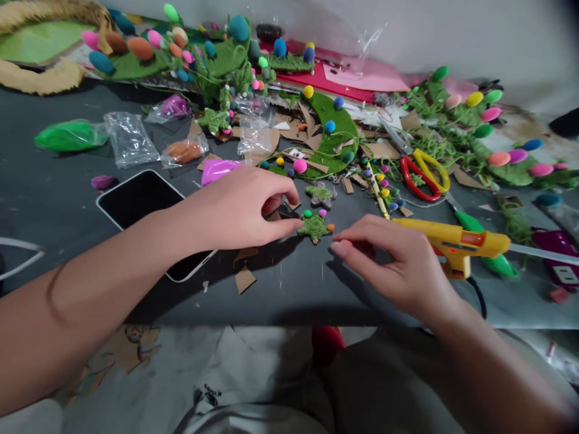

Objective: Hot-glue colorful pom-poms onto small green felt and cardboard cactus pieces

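A small green yarn-wound star [313,226] lies on the dark table, with green, pink and orange balls on its points. My left hand [246,208] reaches in from the left; its thumb tip touches or nearly touches the star's left side, while the curled index finger stays apart from the thumb. Just right of the star, my right hand [391,250] has thumb and index finger close together in a pinch; anything between them is too small to make out. Behind the star lies another small green star-shaped piece [320,193].
A yellow glue gun [470,238] lies beyond my right hand, near scissors [420,175] and a green-handled tool [474,226]. A phone [140,196] sits under my left forearm. Cardboard scraps, bagged clay [72,135] and a green crescent [339,138] crowd the back.
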Tool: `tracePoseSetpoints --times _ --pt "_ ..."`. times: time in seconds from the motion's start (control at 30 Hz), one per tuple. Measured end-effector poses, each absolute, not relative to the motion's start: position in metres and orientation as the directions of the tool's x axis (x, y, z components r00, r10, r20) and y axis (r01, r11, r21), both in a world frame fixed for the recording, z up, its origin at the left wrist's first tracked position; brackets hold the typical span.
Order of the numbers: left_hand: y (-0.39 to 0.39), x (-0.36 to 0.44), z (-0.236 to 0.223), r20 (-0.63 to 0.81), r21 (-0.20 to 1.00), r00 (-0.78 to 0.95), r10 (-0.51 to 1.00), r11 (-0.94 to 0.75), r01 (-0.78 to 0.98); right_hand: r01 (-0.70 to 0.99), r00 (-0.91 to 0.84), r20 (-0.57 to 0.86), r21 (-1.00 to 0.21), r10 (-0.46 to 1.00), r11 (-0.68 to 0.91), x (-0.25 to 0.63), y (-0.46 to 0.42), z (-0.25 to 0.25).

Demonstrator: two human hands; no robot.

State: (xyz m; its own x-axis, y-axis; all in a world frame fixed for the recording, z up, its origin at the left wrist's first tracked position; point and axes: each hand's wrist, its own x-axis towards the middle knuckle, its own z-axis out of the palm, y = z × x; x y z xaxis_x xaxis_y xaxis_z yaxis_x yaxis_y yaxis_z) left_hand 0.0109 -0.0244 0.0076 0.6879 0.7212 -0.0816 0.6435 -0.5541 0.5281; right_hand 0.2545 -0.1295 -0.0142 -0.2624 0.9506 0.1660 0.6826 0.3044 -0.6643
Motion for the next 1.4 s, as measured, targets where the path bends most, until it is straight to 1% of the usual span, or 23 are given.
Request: tracePoseSetpoints --times 0.07,0.17,0.2,0.27,0.33,0.4,0.5,0.63,0.97,1.4 --pt "-0.025 0.012 0.003 -0.086 0.483 0.717 0.692 -0.6 0.637 0.677 -0.264 0.187 -0.663 0.946 0.32 0.256 -0.132 -0.021" --pt "-0.027 0.014 -0.003 -0.105 0.442 0.752 0.651 -0.647 0.622 0.684 -0.231 0.165 -0.673 0.959 0.281 0.258 -0.135 -0.028" --pt "-0.029 0.016 -0.005 -0.112 0.434 0.758 0.643 -0.655 0.619 0.69 -0.219 0.178 -0.666 0.959 0.282 0.258 -0.136 -0.029" --pt "-0.031 0.018 -0.008 -0.116 0.427 0.766 0.632 -0.665 0.613 0.708 -0.221 0.253 -0.623 0.942 0.334 0.256 -0.136 -0.031" --pt "-0.032 0.019 -0.009 -0.113 0.425 0.766 0.632 -0.667 0.613 0.723 -0.251 0.348 -0.553 0.903 0.414 0.253 -0.135 -0.033" --pt "-0.032 0.02 -0.01 -0.115 0.43 0.765 0.634 -0.662 0.614 0.73 -0.285 0.395 -0.501 0.873 0.465 0.25 -0.132 -0.035" --pt "-0.031 0.02 -0.011 -0.116 0.456 0.766 0.632 -0.651 0.606 0.729 -0.319 0.375 -0.49 0.871 0.478 0.245 -0.127 -0.038" --pt "-0.03 0.019 -0.013 -0.113 0.483 0.774 0.623 -0.646 0.591 0.718 -0.328 0.34 -0.517 0.881 0.467 0.242 -0.122 -0.043" --pt "-0.032 0.02 -0.013 -0.07 0.481 0.779 0.623 -0.663 0.573 0.717 -0.337 0.324 -0.52 0.884 0.464 0.245 -0.123 -0.042" --pt "-0.032 0.02 -0.012 -0.079 0.461 0.779 0.622 -0.67 0.581 0.704 -0.313 0.357 -0.535 0.88 0.467 0.243 -0.124 -0.046"
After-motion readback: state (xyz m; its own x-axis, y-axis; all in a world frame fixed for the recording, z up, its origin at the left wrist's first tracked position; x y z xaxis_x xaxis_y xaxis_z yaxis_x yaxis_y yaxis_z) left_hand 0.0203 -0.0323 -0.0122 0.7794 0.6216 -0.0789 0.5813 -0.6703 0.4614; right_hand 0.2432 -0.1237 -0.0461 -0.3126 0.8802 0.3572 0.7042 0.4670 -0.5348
